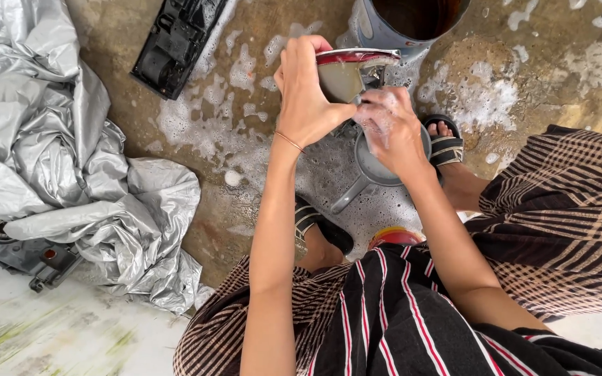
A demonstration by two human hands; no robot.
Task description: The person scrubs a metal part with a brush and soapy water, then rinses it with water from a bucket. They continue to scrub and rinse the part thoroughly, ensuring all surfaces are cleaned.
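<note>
My left hand point(306, 94) grips a curved red and grey panel part point(348, 69), holding it up over a grey dipper with a handle point(361, 182). My right hand point(390, 129), covered in soap foam, presses against the underside of the panel part; whether it holds a sponge or cloth is hidden by the foam. Both hands work above the wet, soapy concrete floor point(231, 132) between my sandalled feet.
A grey bucket point(412, 21) stands at the top. A black plastic part point(175, 42) lies top left on the foam. A crumpled silver cover point(57, 160) fills the left side, with a grey metal part point(15, 254) under it. A red object point(395, 237) sits near my lap.
</note>
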